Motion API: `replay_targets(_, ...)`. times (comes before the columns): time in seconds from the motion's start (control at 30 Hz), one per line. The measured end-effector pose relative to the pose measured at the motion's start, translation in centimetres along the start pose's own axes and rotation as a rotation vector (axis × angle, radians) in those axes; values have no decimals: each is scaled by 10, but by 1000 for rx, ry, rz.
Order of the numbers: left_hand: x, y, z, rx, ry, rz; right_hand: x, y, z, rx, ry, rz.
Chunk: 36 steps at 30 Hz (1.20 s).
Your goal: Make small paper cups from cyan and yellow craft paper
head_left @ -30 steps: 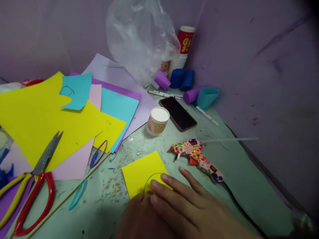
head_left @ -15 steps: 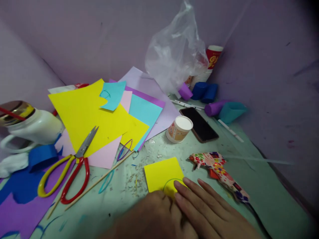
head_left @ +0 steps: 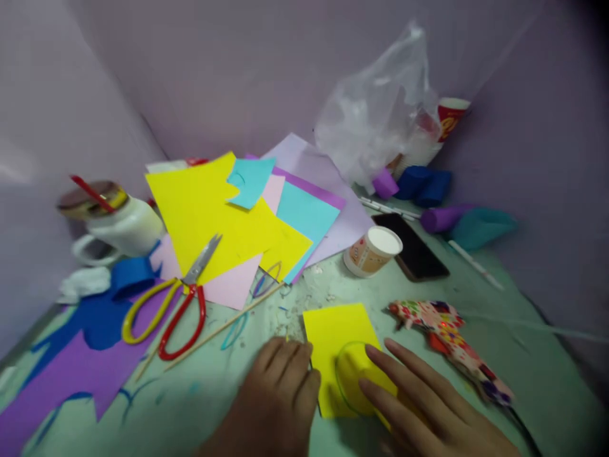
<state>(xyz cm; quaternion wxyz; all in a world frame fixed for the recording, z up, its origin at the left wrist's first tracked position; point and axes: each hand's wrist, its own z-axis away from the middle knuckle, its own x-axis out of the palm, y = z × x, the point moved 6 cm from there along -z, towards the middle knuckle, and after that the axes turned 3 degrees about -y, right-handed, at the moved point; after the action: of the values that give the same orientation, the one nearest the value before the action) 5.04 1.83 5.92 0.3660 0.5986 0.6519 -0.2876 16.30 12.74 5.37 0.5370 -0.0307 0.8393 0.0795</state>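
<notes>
A small yellow sheet [head_left: 333, 330] lies on the table in front of me, with a green curved outline drawn on it. My left hand [head_left: 285, 387] rests at the sheet's left edge, its fingers bent and pressed together; whether they grip anything is hidden. Over the right part of the sheet is my right hand [head_left: 423, 400], its fingers stretched out and spread, nothing held. Beyond the sheet stands a small paper cup [head_left: 371, 254], upside down. A flowered glue gun [head_left: 447, 333] lies right of the sheet.
Scissors [head_left: 190, 285] with yellow and red handles lie at the left, by a thin stick [head_left: 228, 324] and coloured sheets [head_left: 204, 216]. Behind are a phone [head_left: 413, 251], a plastic bag [head_left: 371, 114] and rolled paper pieces [head_left: 438, 219]. A white mug [head_left: 128, 228] stands far left.
My hands have moved apart, the left one now at the sheet's left edge. More of the green outline shows. The whole view has shifted, so things sit further right.
</notes>
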Motion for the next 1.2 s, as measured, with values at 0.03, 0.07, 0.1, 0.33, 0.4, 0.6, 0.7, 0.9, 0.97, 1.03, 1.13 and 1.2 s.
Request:
replay_targets(0.03,5,2,6,4,-54,36,-2,0,-2,22,-46,-15)
replay_targets(0.07,10,4,12,8,-95,71,-3,0,-2,44,-97,-35)
replay_targets(0.1,15,7,18,5,-136,101,-2,0,-2,69,-147,-57)
replay_targets(0.33,39,24,36,-47,-414,204,-4,2,3,142,-193,-138)
replay_targets(0.4,39,23,35,-70,-461,253,-4,3,3,161,-206,-136)
replay_targets(0.6,37,28,37,-50,-562,340,-5,3,5,173,-317,-163)
replay_targets(0.7,39,30,38,-58,-575,355,-7,4,2,168,-310,-161)
replay_targets(0.9,36,29,36,-57,-553,371,-8,1,-2,155,-272,-127)
replay_targets(0.97,34,29,36,-60,-558,367,-9,2,-2,164,-266,-131)
replay_targets(1.03,34,29,36,-55,-573,350,-9,2,-1,178,-269,-141)
replay_targets(1.13,35,29,37,-34,-597,308,-10,3,-1,180,-270,-141)
replay_targets(1.2,36,29,37,-23,-601,287,-10,3,-2,165,-266,-141)
